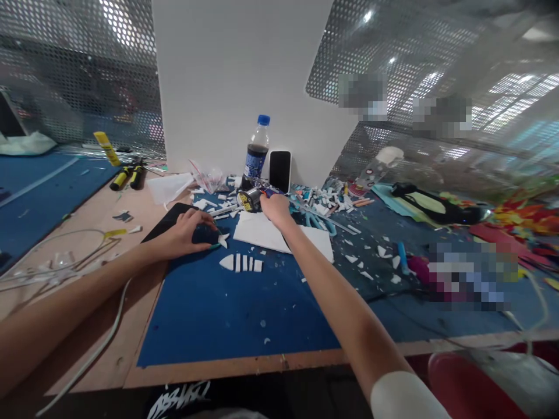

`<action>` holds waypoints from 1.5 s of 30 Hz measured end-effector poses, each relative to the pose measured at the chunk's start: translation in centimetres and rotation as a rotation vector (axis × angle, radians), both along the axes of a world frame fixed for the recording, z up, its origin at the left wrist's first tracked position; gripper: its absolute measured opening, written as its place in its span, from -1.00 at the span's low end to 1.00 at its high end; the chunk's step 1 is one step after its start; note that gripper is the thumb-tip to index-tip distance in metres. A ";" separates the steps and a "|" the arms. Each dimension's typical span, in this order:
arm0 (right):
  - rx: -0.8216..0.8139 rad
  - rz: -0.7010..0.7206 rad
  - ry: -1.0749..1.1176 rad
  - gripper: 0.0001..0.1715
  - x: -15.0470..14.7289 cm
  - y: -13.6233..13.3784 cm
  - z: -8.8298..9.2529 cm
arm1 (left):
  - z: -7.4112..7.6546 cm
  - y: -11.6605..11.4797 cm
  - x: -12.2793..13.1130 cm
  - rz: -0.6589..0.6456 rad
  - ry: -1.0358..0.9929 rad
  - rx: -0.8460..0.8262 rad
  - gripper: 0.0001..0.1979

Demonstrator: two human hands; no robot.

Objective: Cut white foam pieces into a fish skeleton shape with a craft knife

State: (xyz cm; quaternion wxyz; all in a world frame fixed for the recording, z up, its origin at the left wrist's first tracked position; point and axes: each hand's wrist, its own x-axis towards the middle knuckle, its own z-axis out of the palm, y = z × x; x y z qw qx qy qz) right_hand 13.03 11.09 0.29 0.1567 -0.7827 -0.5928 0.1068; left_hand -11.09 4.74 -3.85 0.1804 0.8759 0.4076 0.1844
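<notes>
My left hand (187,233) lies curled over a dark blue piece (206,234) on the blue mat (231,314), pressing it down beside a small white foam wedge (223,240). A row of cut white foam slices (242,262) sits just in front of it. My right hand (276,208) reaches forward with fingers closed at a small round tin-like object (250,199), above a white foam sheet (266,233). What the right fingers grip is too small to name.
A cola bottle (257,152) and a black phone (280,170) stand against the white board. White foam scraps litter the mat. Yellow-handled pliers (126,174) lie at the left, scissors (312,220) right of my hand, colourful foam pieces (519,221) at the far right.
</notes>
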 end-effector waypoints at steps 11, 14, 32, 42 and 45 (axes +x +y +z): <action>0.060 -0.093 0.061 -0.42 -3.3 -0.3 0.4 | 0.1 -0.2 0.2 0.003 -0.020 0.024 -0.59; 0.063 -0.086 0.088 -0.29 -3.3 0.1 -0.3 | 0.1 -0.2 0.2 0.006 -0.022 0.029 -0.61; 0.478 -0.152 0.188 -0.24 -2.3 0.3 -4.2 | -0.3 0.1 -0.1 0.003 -0.001 0.021 -0.62; 0.577 -0.136 0.184 -0.37 -2.2 -1.1 -5.2 | -0.3 0.1 0.0 0.007 0.000 0.026 -0.60; 0.537 -0.132 0.169 -0.31 -2.2 -1.5 -4.8 | -0.4 0.1 -0.1 0.002 -0.011 0.032 -0.61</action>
